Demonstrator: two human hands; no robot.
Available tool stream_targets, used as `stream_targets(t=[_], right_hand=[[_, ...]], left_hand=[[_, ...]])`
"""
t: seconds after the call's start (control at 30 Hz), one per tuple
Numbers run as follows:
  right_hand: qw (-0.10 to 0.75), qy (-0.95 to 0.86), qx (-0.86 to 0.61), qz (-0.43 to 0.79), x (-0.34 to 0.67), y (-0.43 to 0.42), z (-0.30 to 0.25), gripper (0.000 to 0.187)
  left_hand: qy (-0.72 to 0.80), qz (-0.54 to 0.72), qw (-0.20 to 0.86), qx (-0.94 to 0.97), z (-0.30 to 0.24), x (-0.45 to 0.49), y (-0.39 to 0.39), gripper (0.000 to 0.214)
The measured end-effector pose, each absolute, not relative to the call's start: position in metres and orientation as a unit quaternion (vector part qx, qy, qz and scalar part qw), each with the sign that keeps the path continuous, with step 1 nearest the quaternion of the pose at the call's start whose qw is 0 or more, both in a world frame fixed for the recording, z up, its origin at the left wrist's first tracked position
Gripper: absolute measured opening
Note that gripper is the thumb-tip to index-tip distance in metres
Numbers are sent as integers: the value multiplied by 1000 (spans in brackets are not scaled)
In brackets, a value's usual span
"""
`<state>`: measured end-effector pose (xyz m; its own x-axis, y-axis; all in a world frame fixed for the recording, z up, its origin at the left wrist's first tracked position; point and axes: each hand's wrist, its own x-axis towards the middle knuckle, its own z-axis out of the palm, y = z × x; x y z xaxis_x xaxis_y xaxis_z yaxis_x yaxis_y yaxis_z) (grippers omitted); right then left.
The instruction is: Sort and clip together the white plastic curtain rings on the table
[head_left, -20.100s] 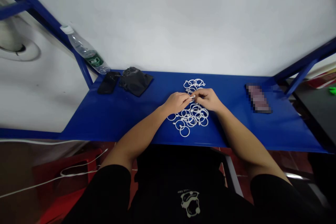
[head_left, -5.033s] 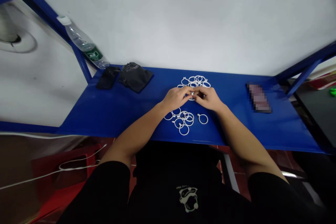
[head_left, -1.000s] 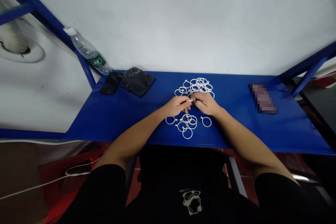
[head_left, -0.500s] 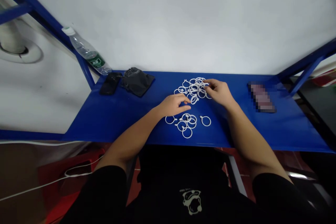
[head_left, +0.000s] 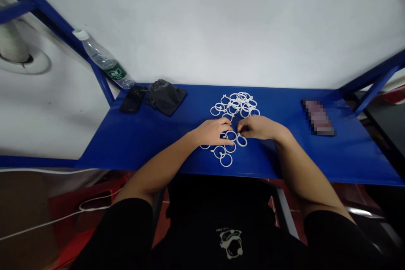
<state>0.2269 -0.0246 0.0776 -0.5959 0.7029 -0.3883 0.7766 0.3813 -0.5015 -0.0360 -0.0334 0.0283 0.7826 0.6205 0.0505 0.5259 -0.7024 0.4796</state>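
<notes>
White rings with small eyelets, like curtain rings, lie on a blue tabletop [head_left: 126, 143] in a far pile [head_left: 243, 100] and a smaller near group [head_left: 225, 160]. My left hand [head_left: 212, 132] is over the upper edge of the near group, thumb and fingers apart around a ring [head_left: 231, 136]; its palm hides part of the group. To its right, my right hand [head_left: 261, 127] is closed, fingertips pinched at the eyelet of one curtain ring [head_left: 242, 141], which touches or nearly touches the near group.
At the left stand a plastic bottle [head_left: 104, 60] leaning on the frame, a black phone [head_left: 133, 99] and a dark drawstring pouch [head_left: 166, 97]. A blurred-out flat object [head_left: 319, 117] lies at the right. A white wall [head_left: 215, 25] rises behind the table.
My right hand has come from the far pile toward me and left, to a ring beside the near group. My left hand has moved slightly toward me, over that group.
</notes>
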Motion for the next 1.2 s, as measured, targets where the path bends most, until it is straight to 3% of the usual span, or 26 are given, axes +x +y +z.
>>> stream_targets(t=[0.17, 0.33, 0.53, 0.63, 0.8, 1.2], right_hand=[[35, 824, 460, -328, 231, -21, 75, 28], [13, 840, 433, -325, 232, -16, 64, 13], [-200, 852, 413, -251, 215, -24, 64, 11], [-247, 841, 410, -251, 210, -26, 63, 16], [-263, 838, 371, -301, 212, -25, 63, 33], [-240, 847, 348, -324, 215, -24, 61, 38]], left_hand=[[306, 122, 226, 917, 27, -39, -29, 53], [298, 135, 235, 915, 26, -38, -29, 47], [323, 195, 266, 887, 21, -33, -28, 30], [329, 230, 277, 873, 20, -32, -27, 33], [336, 297, 337, 828, 23, -33, -25, 41], [345, 309, 436, 772, 20, -31, -23, 42]])
